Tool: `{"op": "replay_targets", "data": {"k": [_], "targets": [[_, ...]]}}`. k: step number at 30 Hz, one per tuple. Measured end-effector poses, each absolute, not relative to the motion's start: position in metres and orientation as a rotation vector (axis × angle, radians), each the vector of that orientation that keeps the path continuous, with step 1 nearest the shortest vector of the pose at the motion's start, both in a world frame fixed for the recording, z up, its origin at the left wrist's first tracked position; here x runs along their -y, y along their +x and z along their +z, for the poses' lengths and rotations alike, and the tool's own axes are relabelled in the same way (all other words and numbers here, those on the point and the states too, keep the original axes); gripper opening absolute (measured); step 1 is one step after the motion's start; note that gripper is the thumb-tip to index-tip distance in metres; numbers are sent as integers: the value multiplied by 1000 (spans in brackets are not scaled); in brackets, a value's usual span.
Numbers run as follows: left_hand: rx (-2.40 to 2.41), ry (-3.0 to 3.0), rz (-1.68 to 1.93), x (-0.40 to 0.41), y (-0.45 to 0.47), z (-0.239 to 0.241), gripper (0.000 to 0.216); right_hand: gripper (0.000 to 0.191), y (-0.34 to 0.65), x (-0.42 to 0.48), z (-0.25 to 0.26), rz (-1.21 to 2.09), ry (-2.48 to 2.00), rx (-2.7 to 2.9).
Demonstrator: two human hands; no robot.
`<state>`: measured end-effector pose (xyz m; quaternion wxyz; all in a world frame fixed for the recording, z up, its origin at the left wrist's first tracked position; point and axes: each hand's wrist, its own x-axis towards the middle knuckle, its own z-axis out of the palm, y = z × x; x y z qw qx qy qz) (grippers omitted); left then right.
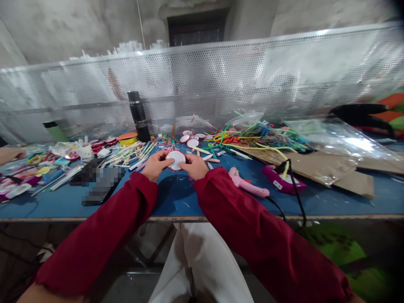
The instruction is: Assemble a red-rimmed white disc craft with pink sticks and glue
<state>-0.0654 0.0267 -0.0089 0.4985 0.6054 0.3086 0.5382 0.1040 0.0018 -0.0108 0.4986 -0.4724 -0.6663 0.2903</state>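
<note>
Between my two hands is a round white disc with a red rim, held a little above the blue tabletop. My left hand grips its left edge, thumb on the white face. On the right edge, my right hand pinches it the same way, fingers partly hidden behind. Several similar red-rimmed discs lie just beyond my hands. Pale sticks and pens are scattered to the right of them. A pink glue gun rests near my right forearm.
A black bottle stands by the perforated metal screen. Phone-like black device lies at left, bundled sticks behind it. Coloured pipe cleaners, cardboard and a purple box with a black cable sit right. Another person's hand shows far left.
</note>
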Motion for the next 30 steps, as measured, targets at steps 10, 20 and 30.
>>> {"op": "replay_targets", "data": {"k": [10,20,30], "targets": [[-735,1493,1255,-24,-64,-9,47,19,105,4,-6,709,-1127,1608],[-789,1583,1240,-26,-68,-9,44,24,104,2,-11,638,-1154,1626],[-806,1551,1244,-26,-67,-8,43,20,104,2,-11,630,-1139,1635]]}}
